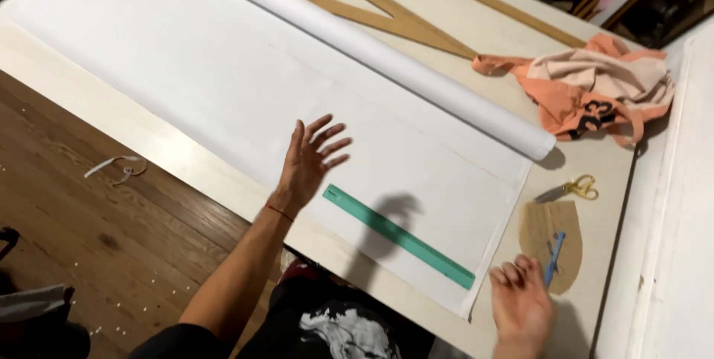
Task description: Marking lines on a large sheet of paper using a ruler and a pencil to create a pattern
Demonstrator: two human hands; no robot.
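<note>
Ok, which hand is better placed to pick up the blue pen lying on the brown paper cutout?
The right hand. Its curled fingers sit just beside the blue pen on the brown paper cutout. The left hand is raised open above the white fabric, beyond the green ruler.

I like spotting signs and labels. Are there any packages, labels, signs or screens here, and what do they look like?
No packages, signs or screens show.
Orange cloth: crumpled at the table's far right corner, orange and cream, with dark printed shapes.
Green ruler: long flat strip on the white fabric, between the raised left hand and the right hand; any markings are too small to see.
</note>
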